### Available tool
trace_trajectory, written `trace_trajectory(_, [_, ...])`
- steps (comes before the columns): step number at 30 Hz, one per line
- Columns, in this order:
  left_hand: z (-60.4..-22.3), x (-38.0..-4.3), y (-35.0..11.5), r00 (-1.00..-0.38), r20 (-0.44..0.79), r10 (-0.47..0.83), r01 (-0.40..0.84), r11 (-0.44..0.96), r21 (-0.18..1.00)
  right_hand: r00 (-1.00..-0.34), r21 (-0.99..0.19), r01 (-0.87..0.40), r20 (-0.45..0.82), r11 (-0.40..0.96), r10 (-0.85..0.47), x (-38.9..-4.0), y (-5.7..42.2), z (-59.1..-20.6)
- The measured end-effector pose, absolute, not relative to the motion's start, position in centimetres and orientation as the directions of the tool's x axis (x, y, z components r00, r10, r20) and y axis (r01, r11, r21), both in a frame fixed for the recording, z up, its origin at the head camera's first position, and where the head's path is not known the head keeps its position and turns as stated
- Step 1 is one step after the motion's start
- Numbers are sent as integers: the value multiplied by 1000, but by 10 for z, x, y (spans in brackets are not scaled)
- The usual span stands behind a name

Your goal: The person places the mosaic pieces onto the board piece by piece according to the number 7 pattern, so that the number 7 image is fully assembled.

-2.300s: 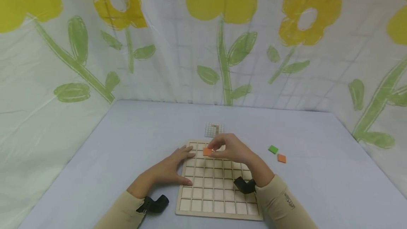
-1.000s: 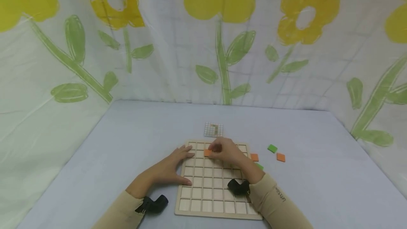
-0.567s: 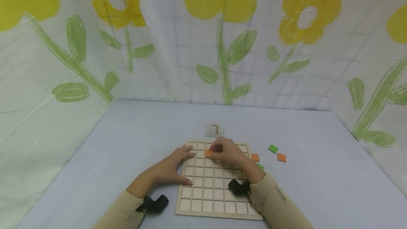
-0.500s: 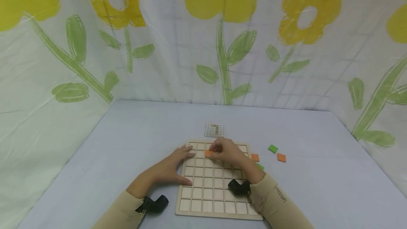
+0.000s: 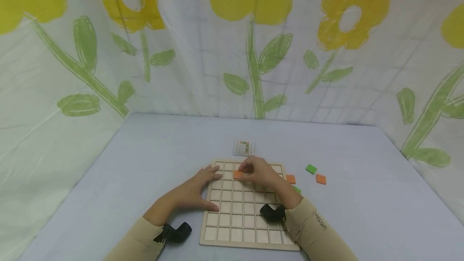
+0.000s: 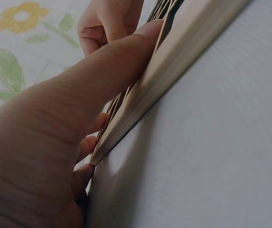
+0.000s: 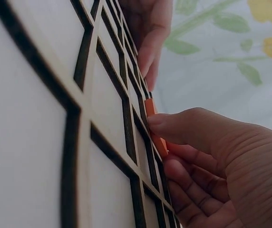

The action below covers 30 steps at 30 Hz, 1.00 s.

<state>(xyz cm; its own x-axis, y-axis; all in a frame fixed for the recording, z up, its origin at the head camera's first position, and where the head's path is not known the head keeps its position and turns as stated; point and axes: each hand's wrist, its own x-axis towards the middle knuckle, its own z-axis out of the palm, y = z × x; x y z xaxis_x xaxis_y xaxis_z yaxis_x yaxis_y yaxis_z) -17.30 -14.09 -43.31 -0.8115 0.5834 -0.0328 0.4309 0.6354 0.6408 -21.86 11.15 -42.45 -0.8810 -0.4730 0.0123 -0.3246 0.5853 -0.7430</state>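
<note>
In the head view a pale wooden grid board (image 5: pixel 232 241) lies on the table. My right hand (image 5: pixel 262 171) pinches a small square orange tile (image 5: pixel 236 175) between thumb and fingers. That tile sits at a cell in the second row from the far edge, third from the left. The right wrist view shows the right thumb on the orange tile (image 7: pixel 156 128), low against the grid. My left hand (image 5: pixel 193 190) rests spread along the board's left edge. Up close in the left wrist view, its thumb (image 6: pixel 121 59) lies over the board's rim (image 6: pixel 140 92), fingers further along the edge.
A small card (image 5: pixel 243 147) printed with a coloured grid lies beyond the board. Right of the board is an orange tile (image 5: pixel 291 179), with a green tile (image 5: pixel 297 189) partly behind the right forearm. Another green tile (image 5: pixel 311 168) and orange tile (image 5: pixel 320 179) lie further right.
Since the earliest frame my right hand has lowered the orange tile to the board, and its forearm has shifted left, uncovering two tiles. Over the last half second, both hands stay put.
</note>
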Motion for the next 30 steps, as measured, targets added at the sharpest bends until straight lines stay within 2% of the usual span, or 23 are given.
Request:
trace_trajectory(13, [-433,-173,-141,-813,-34,581,432,642,633,-878,-732,-332,9,595,-479,-219,111,-423])
trace_trajectory(23, [-433,-172,-143,-818,-45,573,420,650,634,-822,-717,-393,-7,576,-569,-215,122,-396])
trace_trajectory(30, [-434,-172,-140,-821,-41,570,419,649,636,-790,-693,-455,25,559,-612,-206,150,-377])
